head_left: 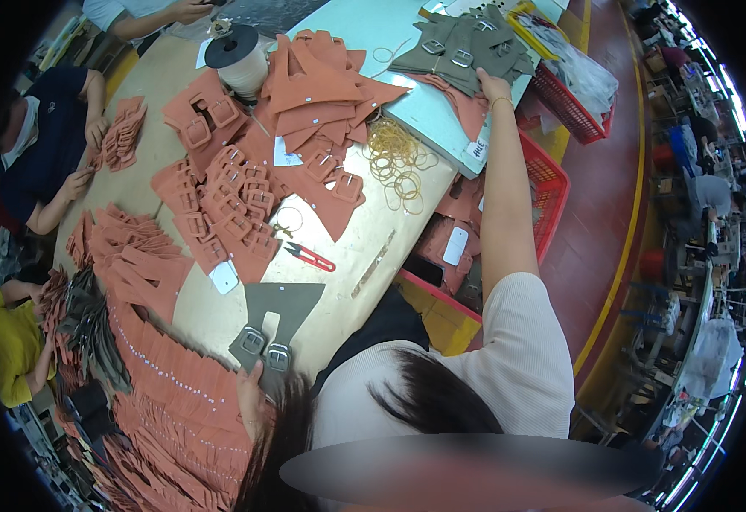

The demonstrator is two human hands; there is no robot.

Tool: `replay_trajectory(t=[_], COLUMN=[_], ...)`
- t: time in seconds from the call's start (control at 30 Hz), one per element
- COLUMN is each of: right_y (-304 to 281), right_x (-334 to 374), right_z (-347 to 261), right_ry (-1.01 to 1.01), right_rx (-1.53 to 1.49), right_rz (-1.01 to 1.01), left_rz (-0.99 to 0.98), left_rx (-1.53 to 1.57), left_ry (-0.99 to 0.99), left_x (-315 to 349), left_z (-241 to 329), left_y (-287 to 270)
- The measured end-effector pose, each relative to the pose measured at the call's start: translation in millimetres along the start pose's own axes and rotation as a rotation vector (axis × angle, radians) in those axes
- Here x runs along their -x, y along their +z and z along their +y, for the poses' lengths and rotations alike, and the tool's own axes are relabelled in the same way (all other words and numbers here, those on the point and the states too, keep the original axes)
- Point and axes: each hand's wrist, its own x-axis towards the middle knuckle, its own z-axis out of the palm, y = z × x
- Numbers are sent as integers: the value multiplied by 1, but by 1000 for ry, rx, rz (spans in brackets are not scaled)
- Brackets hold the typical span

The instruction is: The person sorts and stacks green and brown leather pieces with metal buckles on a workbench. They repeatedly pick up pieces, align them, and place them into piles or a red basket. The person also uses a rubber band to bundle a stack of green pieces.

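My left hand [254, 399], low in the view and partly behind dark hair, grips the lower edge of an olive-green shoe-upper piece [284, 299] with two silver buckles. That piece lies flat on the table with its wide end pointing away. My right arm reaches far to the back right. There my right hand [496, 89] is closed at the edge of a pile of olive-green buckled pieces [454, 53]; its fingertips are partly hidden. Orange-brown pieces [463, 104] stick out under that pile.
Orange-brown buckled pieces [232, 200], red thread snips [311, 256], rubber bands [399, 158] and a thread spool [236, 61] lie on the table [339, 290]. Red baskets [547, 192] stand on the right. Long rows of orange-brown pieces [164, 367] fill the near left. Other people work along the left.
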Motion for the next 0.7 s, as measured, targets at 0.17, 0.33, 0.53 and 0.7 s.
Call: replay_trajectory(t=[0.17, 0.33, 0.53, 0.7], right_y=[20, 38, 20, -12], right_x=[-17, -17, 64, 142], right_z=[-18, -33, -72, -91], right_ry=[46, -369, -628, -560], right_rx=[85, -18, -523, -702], right_rz=[-49, -31, -302, -521], left_rz=[75, 43, 14, 10], left_rx=[14, 72, 78, 40], left_ry=[40, 49, 67, 116], left_x=[4, 2, 3, 6], left_z=[-1, -5, -5, -1], left_y=[6, 4, 3, 10])
